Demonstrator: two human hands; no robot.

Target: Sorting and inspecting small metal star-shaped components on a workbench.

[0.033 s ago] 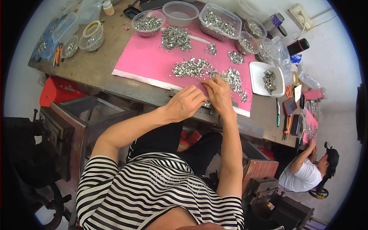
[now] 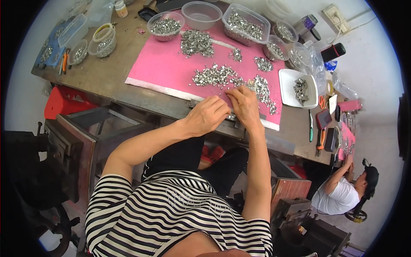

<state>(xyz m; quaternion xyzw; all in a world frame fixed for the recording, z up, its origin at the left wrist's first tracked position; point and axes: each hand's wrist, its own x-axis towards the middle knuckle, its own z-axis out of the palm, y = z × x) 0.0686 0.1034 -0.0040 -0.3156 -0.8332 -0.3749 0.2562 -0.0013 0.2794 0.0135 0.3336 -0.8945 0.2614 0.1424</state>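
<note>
Close together at the front edge of a pink cloth (image 2: 158, 64), both my hands have their fingers bent inward. The fingers of my left hand (image 2: 208, 114) are pinched together, and what they hold, if anything, is too small to make out. My right hand (image 2: 245, 105) is pinched too, thumb against fingers, its tips by the cloth's edge. Just beyond them lies a pile of small shiny metal pieces (image 2: 212, 76). Another metal pile (image 2: 261, 89) spreads beside my right hand. Under the hands sits a dark metal fixture (image 2: 231, 124) at the table's edge, partly hidden.
Clear tubs of metal pieces, including a rectangular one (image 2: 246, 26), line the back beside an empty round tub (image 2: 201, 16). At right stand a white tray (image 2: 286, 88) and orange-handled pliers (image 2: 320, 139). A person in white (image 2: 338, 195) works further right. A red stool (image 2: 64, 103) is at left.
</note>
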